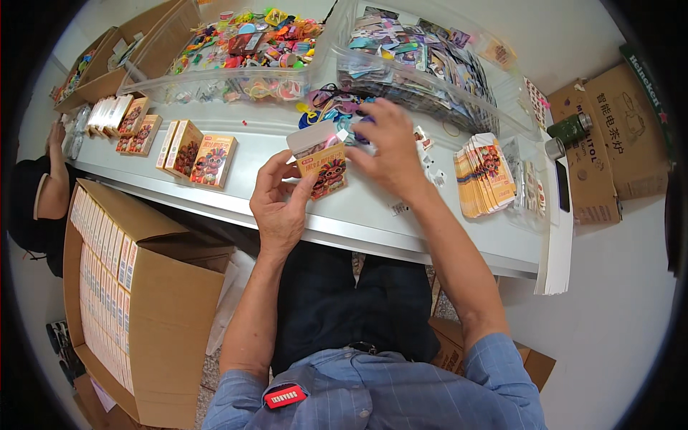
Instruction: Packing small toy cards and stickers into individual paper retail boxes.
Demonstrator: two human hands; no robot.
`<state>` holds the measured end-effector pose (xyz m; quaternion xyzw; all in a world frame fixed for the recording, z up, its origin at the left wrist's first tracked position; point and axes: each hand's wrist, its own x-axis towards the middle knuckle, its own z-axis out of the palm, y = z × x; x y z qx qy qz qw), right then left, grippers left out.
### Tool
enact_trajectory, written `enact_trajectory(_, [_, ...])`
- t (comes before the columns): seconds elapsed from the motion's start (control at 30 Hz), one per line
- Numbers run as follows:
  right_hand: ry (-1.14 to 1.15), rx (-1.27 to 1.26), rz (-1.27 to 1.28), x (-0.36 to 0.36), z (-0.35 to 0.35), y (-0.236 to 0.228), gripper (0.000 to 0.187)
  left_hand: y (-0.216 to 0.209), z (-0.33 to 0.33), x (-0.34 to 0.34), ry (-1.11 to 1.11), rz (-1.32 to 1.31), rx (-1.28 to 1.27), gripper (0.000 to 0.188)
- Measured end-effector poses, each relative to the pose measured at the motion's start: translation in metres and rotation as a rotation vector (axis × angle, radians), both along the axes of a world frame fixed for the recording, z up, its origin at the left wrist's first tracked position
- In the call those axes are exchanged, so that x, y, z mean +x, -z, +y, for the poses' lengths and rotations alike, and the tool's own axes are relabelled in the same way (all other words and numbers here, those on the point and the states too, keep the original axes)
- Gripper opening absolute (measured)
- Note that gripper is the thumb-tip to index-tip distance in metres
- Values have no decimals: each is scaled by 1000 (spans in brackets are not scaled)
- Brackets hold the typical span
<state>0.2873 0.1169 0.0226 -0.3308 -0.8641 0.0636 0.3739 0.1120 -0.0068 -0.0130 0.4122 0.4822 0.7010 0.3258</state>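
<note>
My left hand [279,208] holds up a small orange printed carton [326,172] over the front of the table, fingers behind it and thumb on its side. The carton's top flap stands raised, and something pale and pinkish shows in its mouth. Close to the carton's right side is my right hand [394,147]; its fingers are apart and slightly blurred, and I see nothing held in them. Beyond the hands lies a pile of blue, purple and yellow rubbery bands [333,107]. To the right of my right hand are small white pieces [433,168].
Closed cartons [213,161] stand at left, flat cartons [484,175] at right. Clear bins at the back hold colourful trinkets [251,46] and cards [419,61]. A large cardboard box [175,330] of packed cartons sits lower left. Another person's arm [54,179] is at far left.
</note>
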Motion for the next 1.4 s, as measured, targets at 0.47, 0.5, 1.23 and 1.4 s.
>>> enact_trajectory(0.47, [-188, -607, 593, 30, 0, -63, 13, 2, -2, -1, -3, 117, -15, 48])
enact_trajectory(0.5, [-186, -606, 593, 32, -2, -70, 13, 1, -2, 0, -1, 117, -14, 48])
enact_trajectory(1.23, [-248, -317, 220, 9, -25, -79, 30, 5, -2, -1, 91, 45, 10, 50])
enact_trajectory(1.4, [-248, -193, 178, 20, -48, -64, 39, 3, -3, -3, 95, 23, -9, 51])
